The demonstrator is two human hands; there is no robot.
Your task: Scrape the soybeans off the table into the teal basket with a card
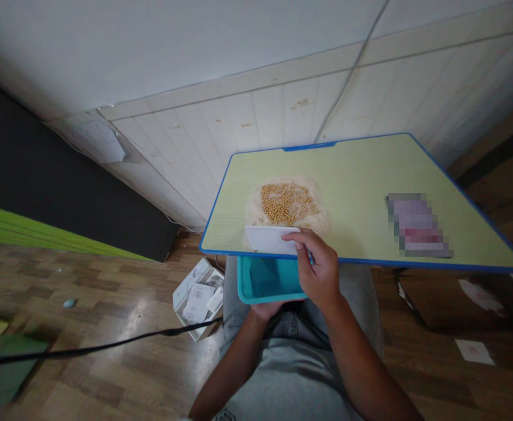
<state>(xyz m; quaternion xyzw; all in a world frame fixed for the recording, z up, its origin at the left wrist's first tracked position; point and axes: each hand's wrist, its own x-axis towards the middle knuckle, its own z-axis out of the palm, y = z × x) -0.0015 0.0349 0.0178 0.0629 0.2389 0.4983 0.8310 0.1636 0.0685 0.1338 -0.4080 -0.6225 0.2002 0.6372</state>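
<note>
Between the thumb and fingers of my right hand (320, 266) is a flat white rectangular card (267, 240), standing on its edge near the front of the table. Just behind the card lies a pile of soybeans (282, 202) mixed with pale rice-like grains (317, 219). Below the table's front edge, a teal plastic container (271, 280) rests over my lap. My left hand (268, 309) supports it from underneath, its fingers mostly hidden by the container.
The pale green table (357, 169) has a blue rim and stands against a white panelled wall. A pixelated flat item (418, 225) lies on its right side. On the floor at left are an open white box (199, 298) and a black cable (107, 346) crossing in front.
</note>
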